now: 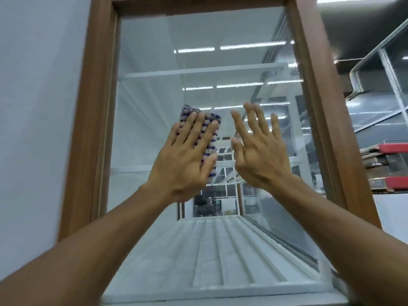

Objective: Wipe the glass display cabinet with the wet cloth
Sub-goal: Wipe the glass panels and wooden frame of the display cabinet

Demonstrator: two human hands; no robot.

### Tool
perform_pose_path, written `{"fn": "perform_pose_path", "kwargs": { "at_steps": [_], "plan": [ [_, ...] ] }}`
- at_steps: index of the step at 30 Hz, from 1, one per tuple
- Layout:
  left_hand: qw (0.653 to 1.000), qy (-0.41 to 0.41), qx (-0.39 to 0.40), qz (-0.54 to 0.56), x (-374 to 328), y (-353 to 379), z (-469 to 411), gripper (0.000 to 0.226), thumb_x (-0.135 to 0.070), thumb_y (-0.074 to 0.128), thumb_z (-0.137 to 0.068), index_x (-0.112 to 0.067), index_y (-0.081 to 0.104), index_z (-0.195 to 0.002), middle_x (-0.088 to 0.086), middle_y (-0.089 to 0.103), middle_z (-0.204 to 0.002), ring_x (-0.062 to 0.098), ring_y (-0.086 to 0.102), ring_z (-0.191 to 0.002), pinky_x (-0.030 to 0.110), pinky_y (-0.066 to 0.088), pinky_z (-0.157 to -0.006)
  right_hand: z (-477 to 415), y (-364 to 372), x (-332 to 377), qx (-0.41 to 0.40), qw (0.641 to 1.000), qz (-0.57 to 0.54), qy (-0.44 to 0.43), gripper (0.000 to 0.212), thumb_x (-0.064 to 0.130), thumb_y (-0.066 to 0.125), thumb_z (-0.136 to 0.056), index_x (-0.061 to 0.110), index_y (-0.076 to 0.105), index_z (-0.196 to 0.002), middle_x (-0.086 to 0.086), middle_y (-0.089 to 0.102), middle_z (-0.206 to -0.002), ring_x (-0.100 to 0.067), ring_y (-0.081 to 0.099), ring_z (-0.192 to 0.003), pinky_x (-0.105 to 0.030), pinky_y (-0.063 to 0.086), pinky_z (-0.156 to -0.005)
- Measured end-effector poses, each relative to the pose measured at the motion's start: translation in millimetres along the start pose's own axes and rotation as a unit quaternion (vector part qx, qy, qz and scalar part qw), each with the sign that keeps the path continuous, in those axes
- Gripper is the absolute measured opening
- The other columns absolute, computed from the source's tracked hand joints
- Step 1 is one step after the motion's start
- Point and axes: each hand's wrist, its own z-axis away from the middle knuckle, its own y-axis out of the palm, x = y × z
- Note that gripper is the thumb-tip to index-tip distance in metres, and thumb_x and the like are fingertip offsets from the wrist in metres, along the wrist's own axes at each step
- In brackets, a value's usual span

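The glass display cabinet (154, 51) fills the view, a tall pane in a brown wooden frame (92, 107) with white glass shelves inside. My left hand (185, 157) lies flat on the glass at mid-height and presses a folded cloth (210, 138) with a blue and white pattern against the pane; most of the cloth is hidden under my fingers. Just to the right of it, my right hand (258, 149) is raised with fingers spread, holding nothing; whether it touches the pane is unclear.
A plain grey wall (33, 107) stands left of the frame. Right of the frame are glass partitions (379, 80) and red-edged stacked items (393, 166). The white ribbed cabinet floor (220, 261) shows through the lower glass.
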Motion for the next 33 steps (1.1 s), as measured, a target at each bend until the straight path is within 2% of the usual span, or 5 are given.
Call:
{"fn": "perform_pose_path", "kwargs": {
  "at_steps": [4,10,14,19,33],
  "plan": [
    [0.991,-0.13,-0.025,0.029,-18,-2,-48,0.072,-0.049,0.014,-0.102,-0.021,-0.005,-0.165,0.007,-0.016,-0.172,0.019,-0.019,-0.158,0.041,-0.015,-0.128,3,-7,-20,0.015,0.999,-0.004,-0.03,0.068,0.046,0.014,-0.101,0.024,0.0,-0.163,-0.007,-0.01,-0.171,-0.019,-0.015,-0.158,-0.046,-0.012,-0.127],
    [0.999,0.018,0.034,0.018,-80,11,-49,0.07,-0.049,0.013,-0.105,-0.021,-0.011,-0.164,0.007,-0.022,-0.171,0.018,-0.025,-0.156,0.045,-0.014,-0.127,13,-28,-71,-0.005,0.996,0.086,0.035,0.071,0.054,0.009,-0.099,0.027,0.004,-0.164,-0.018,-0.01,-0.169,-0.027,-0.017,-0.157,-0.057,-0.01,-0.126],
    [0.999,-0.027,0.016,0.028,-95,10,-93,0.07,-0.047,0.015,-0.105,-0.019,-0.009,-0.164,0.008,-0.02,-0.171,0.021,-0.022,-0.157,0.046,-0.014,-0.128,25,-35,-94,-0.006,0.994,0.094,0.053,0.071,0.056,0.012,-0.099,0.026,0.002,-0.163,-0.017,-0.013,-0.169,-0.026,-0.018,-0.157,-0.054,-0.01,-0.126],
    [0.999,0.016,0.032,0.026,-152,21,-135,0.066,-0.043,0.014,-0.109,-0.016,-0.008,-0.164,0.01,-0.017,-0.172,0.023,-0.021,-0.158,0.048,-0.012,-0.128,33,-34,-110,-0.064,0.996,-0.003,0.055,0.069,0.027,0.023,-0.099,0.008,0.002,-0.163,-0.013,-0.003,-0.171,-0.021,-0.008,-0.158,-0.038,-0.009,-0.128],
    [0.997,0.07,0.015,0.012,-133,27,-61,0.069,-0.049,0.014,-0.105,-0.019,0.001,-0.166,0.008,-0.009,-0.173,0.021,-0.013,-0.16,0.047,-0.007,-0.129,64,-29,-97,-0.041,0.997,0.027,0.058,0.064,0.032,0.017,-0.103,0.008,0.0,-0.161,-0.013,-0.005,-0.171,-0.024,-0.01,-0.158,-0.048,-0.006,-0.128]
  ]
}}
